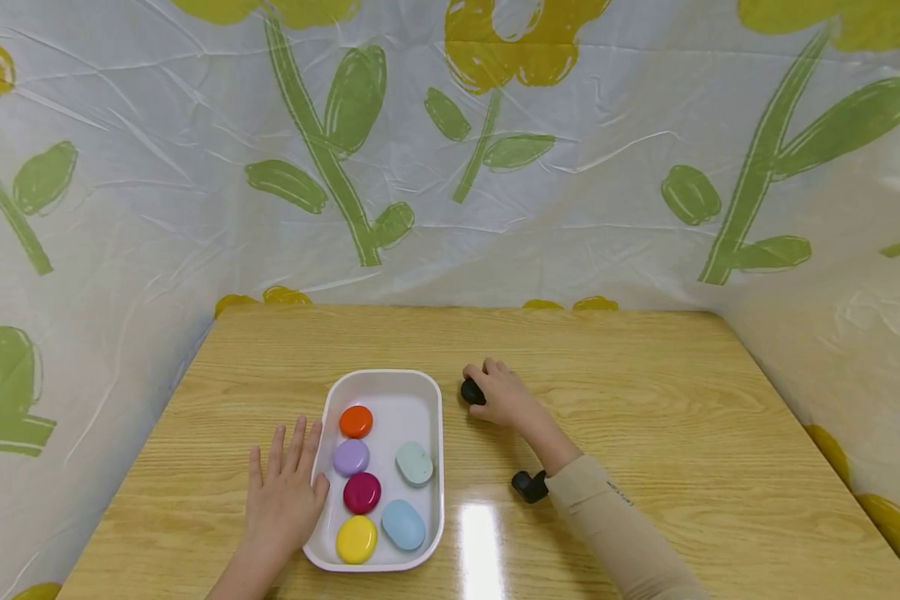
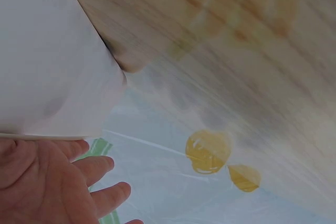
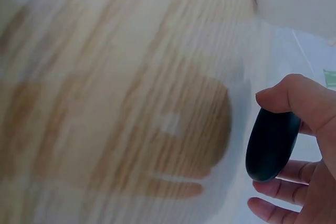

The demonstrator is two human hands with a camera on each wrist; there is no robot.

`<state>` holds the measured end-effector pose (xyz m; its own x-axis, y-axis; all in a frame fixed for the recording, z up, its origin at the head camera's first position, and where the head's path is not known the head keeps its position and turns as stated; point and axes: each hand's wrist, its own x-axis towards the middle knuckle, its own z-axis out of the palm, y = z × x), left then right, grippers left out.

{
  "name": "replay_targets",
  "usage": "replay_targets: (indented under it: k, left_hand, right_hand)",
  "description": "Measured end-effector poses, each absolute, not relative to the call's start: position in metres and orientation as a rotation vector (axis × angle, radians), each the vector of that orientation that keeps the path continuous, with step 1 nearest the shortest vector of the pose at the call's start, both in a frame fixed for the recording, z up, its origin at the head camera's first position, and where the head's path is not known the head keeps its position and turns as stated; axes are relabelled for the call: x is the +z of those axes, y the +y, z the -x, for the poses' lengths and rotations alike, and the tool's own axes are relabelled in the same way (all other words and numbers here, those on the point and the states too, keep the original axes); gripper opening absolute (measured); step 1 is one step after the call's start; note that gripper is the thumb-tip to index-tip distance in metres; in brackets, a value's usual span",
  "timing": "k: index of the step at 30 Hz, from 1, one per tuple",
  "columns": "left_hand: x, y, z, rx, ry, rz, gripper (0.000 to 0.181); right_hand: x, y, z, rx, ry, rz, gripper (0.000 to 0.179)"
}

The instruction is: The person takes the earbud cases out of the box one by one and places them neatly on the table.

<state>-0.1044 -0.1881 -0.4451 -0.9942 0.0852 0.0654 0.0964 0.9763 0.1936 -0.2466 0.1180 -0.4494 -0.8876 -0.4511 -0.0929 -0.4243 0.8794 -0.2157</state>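
A white tray holds smooth rounded pebbles. Orange, lavender, crimson and yellow ones line its left side. To the right in it lie a pale mint pebble and a light blue one. Spread along the tray's left wall is my left hand, fingers straight; its thumb overlaps the rim in the head view. Beyond the tray's upper right side, my right hand grips a black pebble between thumb and fingers, close over the table.
The wooden table extends to both sides and behind the tray. Under the right sleeve a small black object shows. A flower-printed sheet encloses the back and sides.
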Motion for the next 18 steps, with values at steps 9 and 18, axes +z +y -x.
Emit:
replay_targets:
  k: [9, 18]
  left_hand:
    - [-0.4447, -0.1884, 0.1056, -0.298, -3.067, 0.14, 0.061]
    - [-0.4448, -0.1892, 0.1069, -0.298, -3.066, 0.136, 0.061]
  right_hand:
    - [-0.4541, 0.1193, 0.2483, -0.275, 2.879, 0.656, 0.049]
    - [-0.4536, 0.1181, 0.2496, -0.365, 2.87, 0.642, 0.048]
